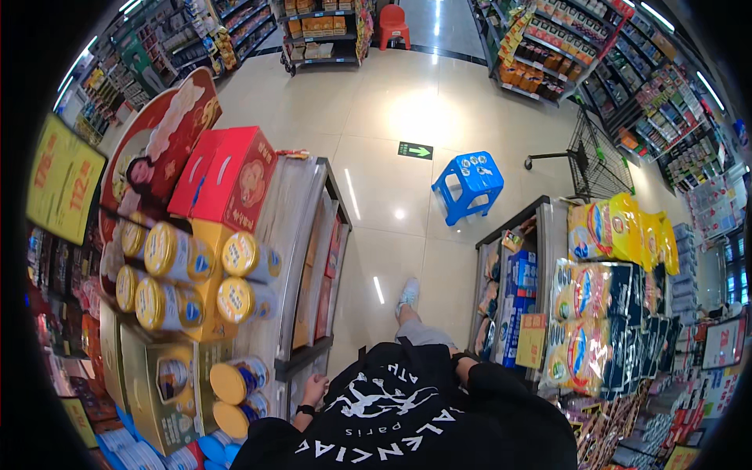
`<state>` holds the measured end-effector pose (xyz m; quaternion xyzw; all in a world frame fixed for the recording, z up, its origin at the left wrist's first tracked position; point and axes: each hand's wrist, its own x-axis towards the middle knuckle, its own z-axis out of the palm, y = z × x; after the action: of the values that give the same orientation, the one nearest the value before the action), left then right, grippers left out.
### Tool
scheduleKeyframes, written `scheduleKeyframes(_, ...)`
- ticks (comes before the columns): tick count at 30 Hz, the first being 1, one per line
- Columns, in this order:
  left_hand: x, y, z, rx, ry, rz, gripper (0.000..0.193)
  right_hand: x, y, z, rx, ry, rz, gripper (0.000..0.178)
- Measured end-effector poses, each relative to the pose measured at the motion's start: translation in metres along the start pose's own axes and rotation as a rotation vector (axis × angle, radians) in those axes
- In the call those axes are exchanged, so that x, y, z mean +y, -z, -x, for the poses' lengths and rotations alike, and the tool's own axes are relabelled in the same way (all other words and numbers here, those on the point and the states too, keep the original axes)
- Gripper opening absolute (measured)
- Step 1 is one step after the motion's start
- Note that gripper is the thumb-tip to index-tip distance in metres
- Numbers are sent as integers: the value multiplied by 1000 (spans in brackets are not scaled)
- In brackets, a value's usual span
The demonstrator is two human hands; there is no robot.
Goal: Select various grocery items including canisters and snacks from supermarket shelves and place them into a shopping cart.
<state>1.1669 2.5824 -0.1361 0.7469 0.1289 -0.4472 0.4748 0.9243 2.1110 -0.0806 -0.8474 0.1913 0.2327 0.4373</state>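
Observation:
Low at my left side hangs my left hand (315,388), its fingers curled with nothing visible in them. A dark watch (306,410) is on that wrist. The hand is nearest to the left display stand (301,362), apart from it. On this stand are gold-lidded cans (249,254), a red gift box (227,176) and a gold carton (160,384). My right forearm (464,370) shows beside my black shirt (392,407); the fingers on that side are hidden. Nearest to it is the right display stand (509,227), holding yellow bags (603,227) and clear-fronted bags (580,352).
A blue plastic stool (470,184) stands on the tiled floor (376,204) ahead, between the two stands. Beyond the right stand is a dark shopping cart (591,153). A green floor arrow (416,150) lies ahead. At the far end stand a red chair (394,27) and stocked shelves (321,35).

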Motion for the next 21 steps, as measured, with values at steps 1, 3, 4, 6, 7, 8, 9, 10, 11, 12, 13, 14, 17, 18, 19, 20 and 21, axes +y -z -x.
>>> scheduleKeyframes(1, 24, -6, -1, 7, 8, -12, 31, 1, 20, -24, -8, 24, -22, 30)
scheduleKeyframes(3, 77, -17, -6, 65, -63, -39, 29, 0, 59, -77, -18, 66, -46, 32)
scheduleKeyframes(4, 101, -20, -11, 37, -47, -61, 30, -4, 78, -101, -29, 90, -61, 32)
scheduleKeyframes(6, 153, -39, -12, 60, 29, 1, 32, -15, 117, -142, -49, 128, -82, 33)
scheduleKeyframes(7, 173, -46, -17, 67, 30, -38, 32, -19, 136, -158, -60, 143, -93, 34)
scheduleKeyframes(8, 194, -51, -26, 72, 26, -83, 33, -24, 155, -172, -66, 162, -107, 35)
scheduleKeyframes(9, 215, -58, -34, 74, 22, -125, 33, -28, 173, -183, -72, 175, -120, 35)
scheduleKeyframes(10, 222, -57, -53, 55, 16, -159, 31, -32, 193, -191, -76, 195, -141, 36)
scheduleKeyframes(11, 227, -60, -69, 60, 23, -163, 31, -36, 211, -198, -81, 216, -162, 37)
scheduleKeyframes(12, 241, -68, -83, 106, -33, -130, 29, -39, 229, -205, -83, 235, -181, 37)
scheduleKeyframes(13, 254, -74, -95, 152, -89, -97, 27, -41, 247, -212, -82, 253, -196, 38)
scheduleKeyframes(14, 266, -79, -106, 149, -84, -94, 27, -44, 267, -216, -81, 279, -226, 39)
scheduleKeyframes(17, 348, -104, -134, 122, -118, -139, 32, -56, 318, -239, -58, 333, -276, 41)
scheduleKeyframes(18, 378, -108, -143, 99, -76, -215, 32, -59, 332, -250, -53, 343, -285, 42)
scheduleKeyframes(19, 383, -105, -163, 88, -107, -270, 31, -64, 344, -264, -53, 363, -301, 43)
scheduleKeyframes(20, 392, -99, -188, 77, -138, -324, 30, -70, 356, -277, -58, 384, -316, 44)
scheduleKeyframes(21, 372, -78, -230, 104, -144, -440, 27, -76, 367, -292, -66, 410, -341, 45)
